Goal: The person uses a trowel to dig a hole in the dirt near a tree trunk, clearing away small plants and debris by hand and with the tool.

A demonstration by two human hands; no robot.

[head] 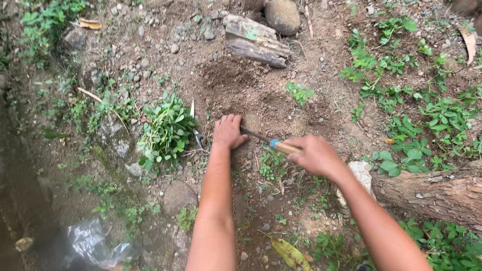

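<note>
My right hand [318,155] grips the wooden handle of a small digging tool [276,145] with a blue band; its dark metal end points left into the loose brown soil [254,97]. My left hand [228,130] lies flat, fingers together, pressed on the soil right beside the tool's tip. A pile of pulled green weeds [167,131] lies just left of my left hand, with a pale thin blade-like object [193,112] sticking up at its right edge.
A chunk of weathered wood [255,40] and a round stone [282,15] lie beyond the dug patch. A thick tree root [447,193] runs at the right with a pale rock [360,173]. Clear plastic [90,240] lies lower left; yellowed leaves [294,256] lie between my arms.
</note>
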